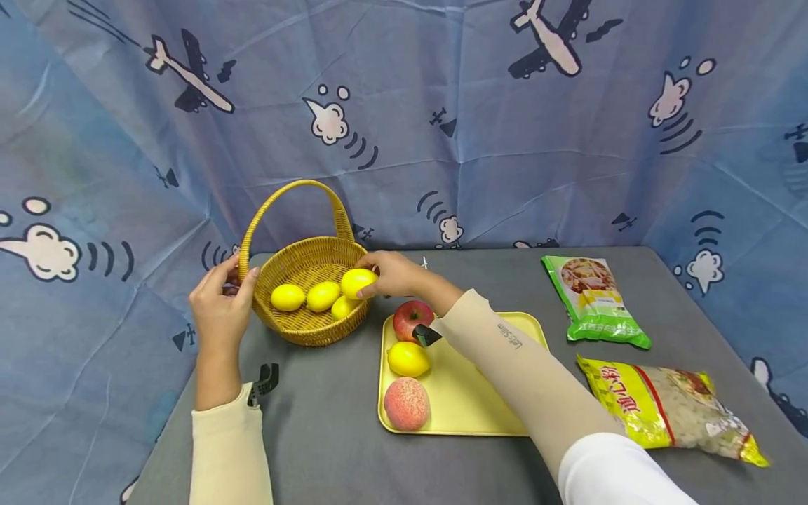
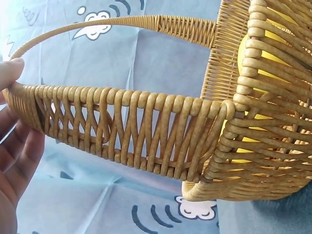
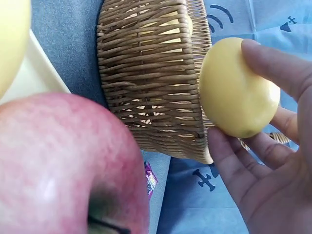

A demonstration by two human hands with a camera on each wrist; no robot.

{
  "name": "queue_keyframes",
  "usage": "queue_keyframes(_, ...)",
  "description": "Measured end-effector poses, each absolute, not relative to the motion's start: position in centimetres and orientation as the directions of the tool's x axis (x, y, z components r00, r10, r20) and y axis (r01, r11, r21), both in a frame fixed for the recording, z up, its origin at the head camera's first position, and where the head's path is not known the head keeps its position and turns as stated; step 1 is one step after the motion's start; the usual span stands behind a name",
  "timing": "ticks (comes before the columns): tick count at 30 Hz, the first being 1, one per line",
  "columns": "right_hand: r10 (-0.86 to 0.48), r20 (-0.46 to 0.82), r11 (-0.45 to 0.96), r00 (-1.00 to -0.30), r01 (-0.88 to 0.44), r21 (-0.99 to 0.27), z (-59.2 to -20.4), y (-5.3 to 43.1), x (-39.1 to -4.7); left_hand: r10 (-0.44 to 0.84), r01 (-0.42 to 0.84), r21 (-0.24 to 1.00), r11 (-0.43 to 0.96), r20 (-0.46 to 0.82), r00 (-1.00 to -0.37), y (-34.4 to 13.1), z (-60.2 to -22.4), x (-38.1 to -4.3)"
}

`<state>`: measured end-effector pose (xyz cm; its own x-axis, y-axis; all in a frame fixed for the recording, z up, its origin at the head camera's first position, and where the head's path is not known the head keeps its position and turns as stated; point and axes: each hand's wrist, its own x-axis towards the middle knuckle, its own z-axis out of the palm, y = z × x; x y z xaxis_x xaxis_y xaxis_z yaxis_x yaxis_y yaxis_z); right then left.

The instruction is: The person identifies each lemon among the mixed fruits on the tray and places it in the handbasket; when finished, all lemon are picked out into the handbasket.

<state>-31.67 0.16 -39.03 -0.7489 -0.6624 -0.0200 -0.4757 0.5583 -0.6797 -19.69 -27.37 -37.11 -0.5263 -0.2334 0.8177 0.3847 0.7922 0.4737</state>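
Observation:
A woven basket [image 1: 309,337] with a tall arched handle stands at the back left of the table. Its handle is gripped by my left hand [image 1: 221,301], thumb on one side and fingers on the other, as the left wrist view also shows. Several yellow lemons [image 1: 287,297] lie inside. Over the basket's right rim, my right hand [image 1: 398,273] pinches another lemon [image 3: 239,87] between thumb and fingers. A yellow tray [image 1: 467,414] to the right bears a red apple [image 1: 412,319], a lemon [image 1: 408,359] and a peach [image 1: 407,404]; the right forearm hides part of it.
On the right side of the grey table [image 1: 328,435] lie a green food packet [image 1: 593,301] and a larger yellow packet [image 1: 675,410]. A blue patterned cloth [image 1: 404,126] hangs behind. A small purple wrapper [image 3: 151,179] shows beyond the apple in the right wrist view.

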Motion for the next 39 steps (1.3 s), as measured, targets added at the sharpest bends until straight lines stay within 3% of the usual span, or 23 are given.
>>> queue_keyframes(14,-0.671,0.018,0.587,-0.741,-0.546,-0.597,-40.1,-1.5,-32.3,-0.258,0.400,0.497,0.770,0.816,-0.518,-26.9,-37.2,-19.7)
queue_keyframes(18,-0.657,0.083,0.570,-0.749,-0.566,-0.595,-40.1,-1.0,-32.4,-0.268,0.408,0.505,0.761,0.816,-0.511,-26.9,-37.0,-19.8)
queue_keyframes(25,-0.651,0.125,0.531,-0.749,-0.567,-0.630,-40.3,0.9,-32.0,-0.252,0.387,0.498,0.776,0.808,-0.533,-27.0,-37.2,-19.4)
queue_keyframes(30,-0.661,0.136,0.550,-0.738,-0.600,-0.581,-40.4,3.4,-31.2,-0.265,0.385,0.506,0.771,0.806,-0.529,-26.9,-37.3,-19.5)
queue_keyframes(39,-0.721,0.163,0.509,-0.674,-0.673,-0.537,-39.2,7.5,-29.1,-0.274,0.404,0.518,0.754,0.807,-0.522,-27.0,-36.9,-19.8)
